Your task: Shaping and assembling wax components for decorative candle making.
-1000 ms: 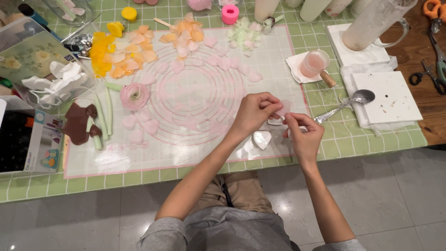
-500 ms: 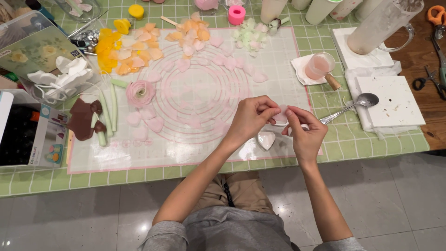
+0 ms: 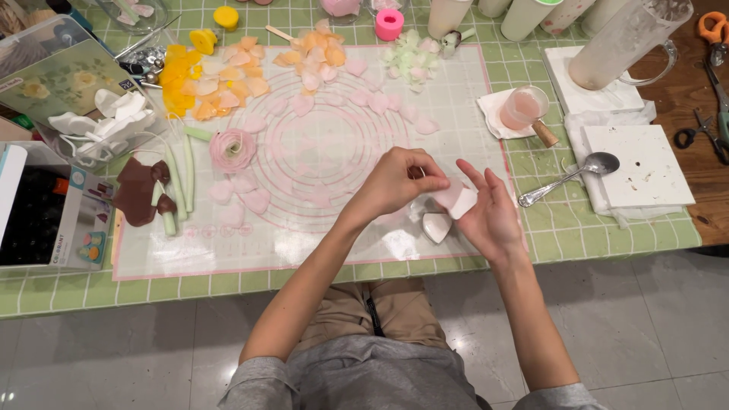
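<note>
My left hand [image 3: 395, 182] pinches a pale pink petal-shaped piece [image 3: 454, 196] with thumb and fingers. My right hand [image 3: 490, 212] lies palm up under it, fingers spread, the piece resting against the palm. Just below the hands a white heart-shaped mould [image 3: 436, 225] lies on the translucent pink-edged mat [image 3: 326, 152]. A finished pink flower [image 3: 232, 149] sits on the mat to the left, with loose pink petals [image 3: 243, 193] beside it.
Yellow, orange and pink petals [image 3: 228, 72] lie at the mat's far side. A spoon [image 3: 566, 176], small pink cup [image 3: 524, 108], white pads [image 3: 634, 163], a jug [image 3: 623, 42], scissors [image 3: 714, 30], and boxes [image 3: 45, 212] ring the green tiled table [image 3: 592, 235].
The hands lifted slightly off the mat; my right hand turned palm up and opened under the pink piece. The view shifted a little.
</note>
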